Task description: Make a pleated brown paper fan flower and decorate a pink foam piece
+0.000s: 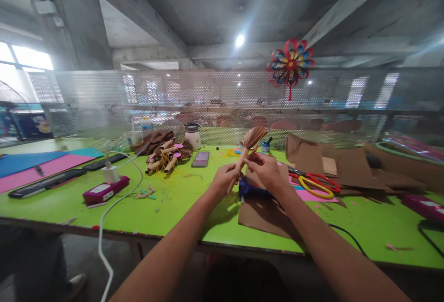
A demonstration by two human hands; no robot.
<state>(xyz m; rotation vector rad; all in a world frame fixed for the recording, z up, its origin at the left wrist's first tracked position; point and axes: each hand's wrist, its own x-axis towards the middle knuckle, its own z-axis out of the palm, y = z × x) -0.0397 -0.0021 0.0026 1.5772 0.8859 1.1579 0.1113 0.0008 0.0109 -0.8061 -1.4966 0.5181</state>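
Observation:
My left hand [225,179] is closed round the lower part of a brown cardboard tube [242,159], held tilted above the table. Pleated brown paper [253,136] fans out from the tube's upper end. The fingers of my right hand [265,171] are pinched against the tube's right side, by a thin brown strip [254,151]; I cannot make out exactly what they grip. Under my hands lies a dark blue tool [255,190], partly covered, its kind unclear. It rests on a flat sheet of brown cardboard [265,216].
Scissors with red and yellow handles [317,185] lie at right beside brown cardboard pieces [360,168]. Several decorated tubes [168,157] lie left of centre. A white cable [101,232] runs from a purple power strip [106,190] over the front edge. A bottle [192,135] stands behind.

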